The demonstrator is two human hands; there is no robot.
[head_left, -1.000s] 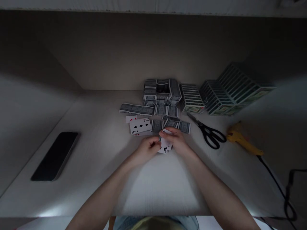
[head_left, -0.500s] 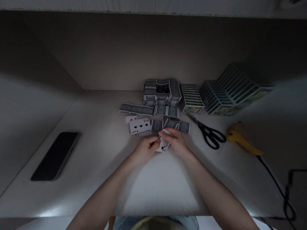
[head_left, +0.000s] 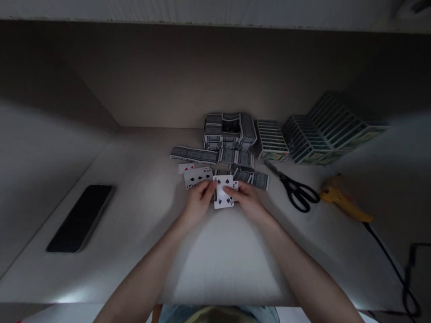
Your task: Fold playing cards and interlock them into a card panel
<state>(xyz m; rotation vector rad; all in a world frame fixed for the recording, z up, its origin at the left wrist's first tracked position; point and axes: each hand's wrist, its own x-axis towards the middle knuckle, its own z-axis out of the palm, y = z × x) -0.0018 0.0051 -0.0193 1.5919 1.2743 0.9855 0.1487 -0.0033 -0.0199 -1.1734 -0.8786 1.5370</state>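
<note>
Spade playing cards pinched between closed fingers of left hand and right hand; light, flexible, slippery stock, best held by edges.

Left hand and right hand hold playing cards.

White playing card with black spades, grey-blue patterned card backs, black-handled scissors, yellow glue gun

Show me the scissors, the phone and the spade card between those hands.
Spade playing card (head_left: 222, 198), head view, on its white face.
Black-handled scissors (head_left: 298, 197), head view, on the handle loops.
Black smartphone (head_left: 81, 220), head view, on its dark front.
</note>
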